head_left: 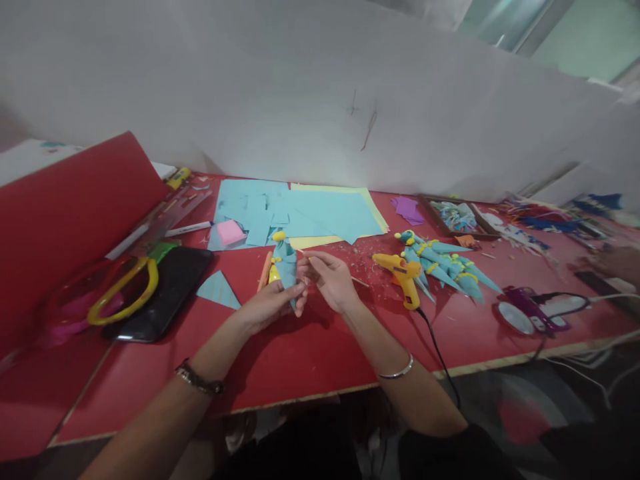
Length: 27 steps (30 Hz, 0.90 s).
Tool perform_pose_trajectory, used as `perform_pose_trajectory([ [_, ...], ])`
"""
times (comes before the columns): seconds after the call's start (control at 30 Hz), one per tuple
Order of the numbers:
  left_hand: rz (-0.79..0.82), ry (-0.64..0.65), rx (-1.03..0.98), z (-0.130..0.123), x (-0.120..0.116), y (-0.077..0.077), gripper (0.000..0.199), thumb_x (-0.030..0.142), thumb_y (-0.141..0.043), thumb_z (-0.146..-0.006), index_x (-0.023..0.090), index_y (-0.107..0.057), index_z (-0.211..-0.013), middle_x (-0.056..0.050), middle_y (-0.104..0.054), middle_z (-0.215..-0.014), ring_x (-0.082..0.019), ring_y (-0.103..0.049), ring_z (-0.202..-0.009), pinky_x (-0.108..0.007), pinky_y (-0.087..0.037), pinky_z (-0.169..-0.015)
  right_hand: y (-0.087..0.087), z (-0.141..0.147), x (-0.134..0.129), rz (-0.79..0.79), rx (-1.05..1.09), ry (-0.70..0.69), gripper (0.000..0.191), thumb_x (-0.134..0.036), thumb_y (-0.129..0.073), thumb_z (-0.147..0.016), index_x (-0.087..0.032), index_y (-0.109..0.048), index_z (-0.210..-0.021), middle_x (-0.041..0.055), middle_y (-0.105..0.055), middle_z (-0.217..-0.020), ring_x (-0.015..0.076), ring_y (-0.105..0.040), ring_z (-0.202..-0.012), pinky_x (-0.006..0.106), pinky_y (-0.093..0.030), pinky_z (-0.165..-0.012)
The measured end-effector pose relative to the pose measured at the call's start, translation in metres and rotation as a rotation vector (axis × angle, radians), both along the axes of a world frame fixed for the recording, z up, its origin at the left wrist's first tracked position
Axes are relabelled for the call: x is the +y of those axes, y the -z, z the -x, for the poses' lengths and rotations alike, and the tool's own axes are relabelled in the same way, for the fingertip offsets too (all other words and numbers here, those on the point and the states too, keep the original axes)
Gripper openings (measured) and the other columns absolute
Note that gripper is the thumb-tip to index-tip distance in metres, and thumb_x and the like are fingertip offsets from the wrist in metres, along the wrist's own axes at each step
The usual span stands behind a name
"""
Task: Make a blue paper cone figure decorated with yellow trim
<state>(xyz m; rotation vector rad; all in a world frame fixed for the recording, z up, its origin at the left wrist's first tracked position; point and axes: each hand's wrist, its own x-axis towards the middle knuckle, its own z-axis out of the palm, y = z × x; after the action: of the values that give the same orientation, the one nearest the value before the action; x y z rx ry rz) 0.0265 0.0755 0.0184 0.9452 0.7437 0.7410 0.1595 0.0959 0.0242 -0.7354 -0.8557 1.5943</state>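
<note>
My left hand [273,303] is wrapped round the lower part of a blue paper cone figure [286,265] with a yellow top, held upright over the red table. Close to the figure's right side is my right hand [330,279], its thumb and forefinger pinched together; a small pale thing seems to stick out at the fingertips, too small to make out. A yellow glue gun [404,272] lies to the right of my right hand. Beyond it rests a pile of similar blue cone figures [443,263] with yellow trim.
Blue paper sheets [330,210] lie against the wall. At the left are a black case [167,293], yellow-handled scissors [125,293] and a striped paper piece [220,290]. A tray of scraps [457,219] stands at the back right. Another person's hand [613,263] shows far right.
</note>
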Motion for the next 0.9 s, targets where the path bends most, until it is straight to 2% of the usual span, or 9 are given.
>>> perform_pose_trajectory([
  [0.1,0.002,0.000,0.007,-0.0003,-0.0002,-0.0003,0.028,0.038,-0.063,-0.069,0.014,-0.049,-0.063,0.004,-0.048,-0.051,-0.007,-0.044,-0.046,-0.023,-0.032,-0.050,0.0004,-0.0011,0.0004,0.000,-0.009,0.028,0.020,-0.036,-0.066,-0.062,-0.017,-0.062,-0.066,-0.0035,-0.058,-0.055,0.0060,-0.050,-0.048,0.019,-0.042,-0.046],
  [0.2,-0.006,0.002,0.008,-0.0003,-0.0001,-0.0004,0.028,0.038,-0.063,-0.069,0.014,-0.049,-0.064,0.004,-0.047,-0.050,-0.007,-0.043,-0.047,-0.024,-0.032,-0.051,0.0007,-0.0015,0.0002,-0.026,-0.024,0.060,0.016,-0.030,-0.068,-0.060,-0.018,-0.060,-0.062,-0.0051,-0.056,-0.052,0.0047,-0.049,-0.046,0.017,-0.040,-0.045],
  [0.37,-0.020,-0.009,0.031,0.0000,0.0001,-0.0007,0.028,0.039,-0.063,-0.068,0.015,-0.049,-0.064,0.004,-0.048,-0.051,-0.007,-0.043,-0.047,-0.023,-0.032,-0.051,0.0023,-0.0003,0.0004,0.016,-0.034,0.026,0.021,-0.029,-0.070,-0.059,-0.019,-0.063,-0.076,-0.0007,-0.065,-0.072,0.0093,-0.060,-0.064,0.024,-0.048,-0.063],
  [0.47,-0.015,-0.005,0.027,-0.0001,0.0000,-0.0017,0.029,0.040,-0.063,-0.067,0.015,-0.049,-0.062,0.004,-0.048,-0.051,-0.006,-0.043,-0.048,-0.022,-0.032,-0.050,0.0027,-0.0003,0.0013,0.037,-0.049,0.055,0.020,-0.036,-0.066,-0.062,-0.018,-0.063,-0.071,-0.0011,-0.063,-0.064,0.0084,-0.057,-0.056,0.022,-0.047,-0.055],
  [0.57,-0.012,-0.004,0.036,-0.0006,-0.0001,-0.0027,0.028,0.039,-0.063,-0.068,0.015,-0.049,-0.062,0.005,-0.047,-0.050,-0.006,-0.042,-0.047,-0.023,-0.032,-0.051,0.0026,-0.0009,0.0024,0.034,-0.075,0.113,0.019,-0.034,-0.066,-0.061,-0.017,-0.058,-0.063,-0.0046,-0.056,-0.054,0.0059,-0.050,-0.048,0.019,-0.042,-0.047],
  [0.67,-0.031,-0.006,0.037,-0.0012,-0.0004,-0.0037,0.029,0.040,-0.062,-0.068,0.015,-0.049,-0.062,0.005,-0.047,-0.049,-0.006,-0.042,-0.047,-0.023,-0.032,-0.051,0.0030,-0.0011,0.0031,0.016,-0.060,0.147,0.017,-0.027,-0.069,-0.058,-0.018,-0.059,-0.068,-0.0048,-0.059,-0.059,0.0062,-0.055,-0.055,0.020,-0.045,-0.058],
  [0.77,-0.057,-0.001,0.029,-0.0015,-0.0003,-0.0047,0.030,0.041,-0.062,-0.068,0.015,-0.048,-0.062,0.004,-0.047,-0.050,-0.006,-0.042,-0.048,-0.023,-0.031,-0.051,0.0035,-0.0010,0.0029,0.019,-0.036,0.099,0.024,-0.027,-0.070,-0.057,-0.019,-0.063,-0.078,-0.0010,-0.065,-0.073,0.0097,-0.060,-0.067,0.025,-0.047,-0.070],
  [0.9,-0.036,0.002,0.046,-0.0010,0.0005,-0.0043,0.034,0.044,-0.064,-0.065,0.015,-0.048,-0.059,0.004,-0.047,-0.049,-0.007,-0.041,-0.048,-0.023,-0.031,-0.051,0.0028,-0.0011,0.0026,0.042,-0.053,0.099,0.022,-0.036,-0.066,-0.061,-0.018,-0.064,-0.073,-0.0010,-0.063,-0.064,0.0087,-0.057,-0.057,0.023,-0.046,-0.059],
])
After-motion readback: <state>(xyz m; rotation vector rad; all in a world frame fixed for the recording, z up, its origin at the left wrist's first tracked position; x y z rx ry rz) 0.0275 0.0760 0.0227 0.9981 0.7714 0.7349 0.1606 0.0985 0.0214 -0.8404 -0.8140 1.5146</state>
